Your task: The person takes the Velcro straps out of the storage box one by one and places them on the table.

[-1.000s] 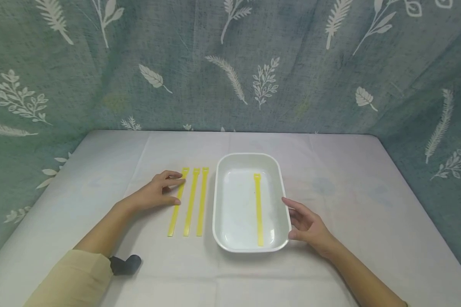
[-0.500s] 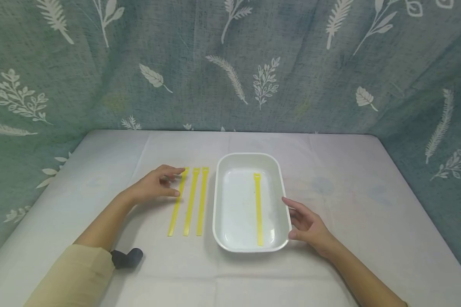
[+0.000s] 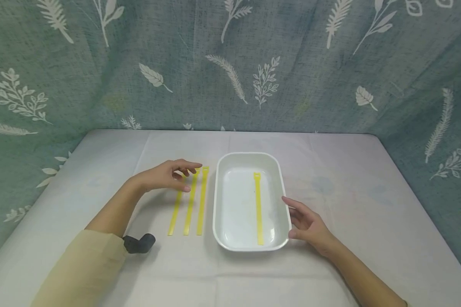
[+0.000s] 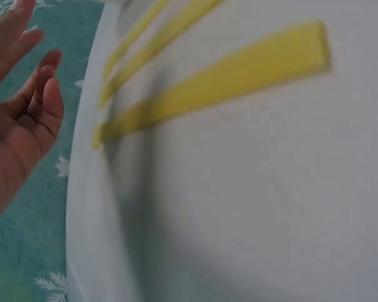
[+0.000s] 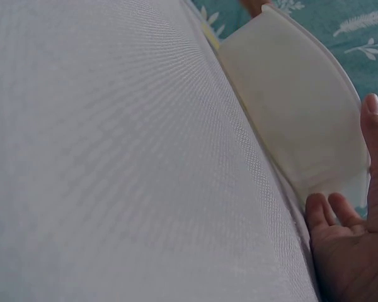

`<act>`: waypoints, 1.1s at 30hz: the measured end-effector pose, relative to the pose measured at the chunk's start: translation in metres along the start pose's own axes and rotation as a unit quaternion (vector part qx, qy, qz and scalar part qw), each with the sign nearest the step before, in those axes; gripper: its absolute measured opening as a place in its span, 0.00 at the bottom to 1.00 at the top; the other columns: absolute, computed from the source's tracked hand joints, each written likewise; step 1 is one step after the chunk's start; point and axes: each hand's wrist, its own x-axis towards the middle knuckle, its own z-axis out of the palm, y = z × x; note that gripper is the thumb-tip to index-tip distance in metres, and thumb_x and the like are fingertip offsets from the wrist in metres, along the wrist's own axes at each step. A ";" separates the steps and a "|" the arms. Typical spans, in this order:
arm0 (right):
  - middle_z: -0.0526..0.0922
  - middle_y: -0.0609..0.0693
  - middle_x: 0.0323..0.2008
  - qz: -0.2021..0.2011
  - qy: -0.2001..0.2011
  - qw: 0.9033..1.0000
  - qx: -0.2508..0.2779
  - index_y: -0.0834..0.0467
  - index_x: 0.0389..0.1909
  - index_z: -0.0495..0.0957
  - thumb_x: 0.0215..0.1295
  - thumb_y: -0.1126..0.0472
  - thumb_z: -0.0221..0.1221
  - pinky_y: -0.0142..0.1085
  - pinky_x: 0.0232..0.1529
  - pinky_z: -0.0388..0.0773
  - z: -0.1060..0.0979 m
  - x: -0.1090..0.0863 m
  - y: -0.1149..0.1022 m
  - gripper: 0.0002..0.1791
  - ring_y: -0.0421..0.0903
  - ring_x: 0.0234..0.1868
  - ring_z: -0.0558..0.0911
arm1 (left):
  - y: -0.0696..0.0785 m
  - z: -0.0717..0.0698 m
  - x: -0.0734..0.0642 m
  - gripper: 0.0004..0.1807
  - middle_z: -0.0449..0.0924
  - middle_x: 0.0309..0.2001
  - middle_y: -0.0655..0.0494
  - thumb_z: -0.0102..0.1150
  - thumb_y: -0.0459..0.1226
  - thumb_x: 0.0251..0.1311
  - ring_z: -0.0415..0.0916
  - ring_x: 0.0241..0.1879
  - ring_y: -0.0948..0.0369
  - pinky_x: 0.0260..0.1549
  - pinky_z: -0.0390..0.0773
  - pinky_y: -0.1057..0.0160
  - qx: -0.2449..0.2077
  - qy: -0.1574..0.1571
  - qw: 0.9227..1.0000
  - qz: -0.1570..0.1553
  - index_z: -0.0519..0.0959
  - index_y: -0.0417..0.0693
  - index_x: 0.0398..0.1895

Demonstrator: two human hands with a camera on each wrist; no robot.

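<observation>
My left hand (image 3: 165, 175) hovers over three flat yellow straps, its fingers loosely bent with nothing between them. The left strap (image 3: 173, 221), middle strap (image 3: 189, 215) and right strap (image 3: 202, 204) lie side by side, slotted heads away from me; the hand hides part of the first two heads. In the left wrist view the hand (image 4: 16, 126) is apart from the nearest strap (image 4: 227, 72). A white rectangular tray (image 3: 252, 248) stands right of them, another yellow strap (image 3: 258, 209) lying lengthwise inside. My right hand (image 3: 309, 228) rests its relaxed fingers against the tray's right side.
A white cloth (image 3: 369, 192) covers the table. Behind it hangs a green-blue curtain (image 3: 176, 76) with white leaf prints. A dark device (image 3: 139, 243) sticks out from the left wrist beside the beige sleeve.
My left hand has moved from the left strap rightward and away from me, over the middle strap. The straps and tray stay put. The right hand has not moved.
</observation>
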 end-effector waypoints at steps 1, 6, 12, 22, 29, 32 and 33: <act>0.69 0.52 0.63 -0.001 0.000 1.000 0.001 0.62 0.70 0.57 0.58 0.65 0.65 0.33 0.56 0.73 0.000 0.000 0.001 0.40 0.45 0.58 0.75 | 0.003 -0.001 0.002 0.37 0.70 0.59 0.46 0.67 0.38 0.54 0.64 0.59 0.48 0.58 0.66 0.49 -0.002 -0.008 1.000 -0.002 0.65 0.51 0.69; 0.69 0.52 0.63 -0.009 -0.006 1.000 0.005 0.62 0.70 0.57 0.58 0.67 0.64 0.33 0.56 0.74 0.001 0.001 0.002 0.40 0.45 0.57 0.75 | 0.019 -0.008 0.013 0.35 0.70 0.57 0.43 0.66 0.37 0.54 0.64 0.58 0.48 0.59 0.66 0.52 -0.004 -0.035 0.999 -0.003 0.67 0.53 0.67; 0.70 0.52 0.62 -0.008 -0.006 1.000 0.010 0.62 0.70 0.57 0.58 0.67 0.64 0.33 0.55 0.74 0.001 0.001 0.001 0.40 0.46 0.57 0.76 | 0.036 -0.009 0.023 0.34 0.72 0.55 0.41 0.66 0.38 0.54 0.70 0.51 0.53 0.53 0.71 0.57 -0.016 -0.037 0.999 -0.002 0.68 0.56 0.66; 0.69 0.51 0.63 -0.006 -0.008 1.000 0.021 0.63 0.70 0.57 0.57 0.68 0.64 0.34 0.56 0.74 0.001 0.000 0.000 0.40 0.46 0.58 0.75 | 0.069 -0.002 0.050 0.32 0.74 0.49 0.44 0.65 0.40 0.55 0.74 0.46 0.55 0.44 0.72 0.59 -0.018 -0.044 0.998 0.029 0.69 0.56 0.65; 0.69 0.50 0.63 -0.005 -0.006 1.000 0.026 0.62 0.70 0.58 0.57 0.67 0.65 0.34 0.56 0.74 0.003 0.001 0.001 0.40 0.46 0.59 0.75 | 0.084 0.009 0.076 0.31 0.75 0.49 0.49 0.63 0.40 0.57 0.73 0.49 0.55 0.52 0.70 0.58 -0.052 -0.074 0.996 0.016 0.69 0.51 0.65; 0.69 0.50 0.63 -0.012 -0.008 1.000 0.026 0.63 0.70 0.58 0.57 0.66 0.65 0.34 0.56 0.74 0.003 0.001 0.001 0.40 0.46 0.59 0.75 | 0.090 0.016 0.086 0.31 0.75 0.48 0.51 0.63 0.40 0.57 0.72 0.48 0.56 0.53 0.70 0.57 -0.059 -0.087 0.994 0.009 0.69 0.50 0.65; 0.69 0.51 0.63 -0.014 -0.009 0.999 0.028 0.63 0.70 0.58 0.57 0.66 0.65 0.35 0.55 0.74 0.003 0.001 0.002 0.40 0.46 0.59 0.75 | 0.092 0.019 0.089 0.31 0.75 0.47 0.52 0.63 0.40 0.57 0.72 0.48 0.56 0.52 0.71 0.57 -0.059 -0.089 0.994 0.007 0.69 0.50 0.65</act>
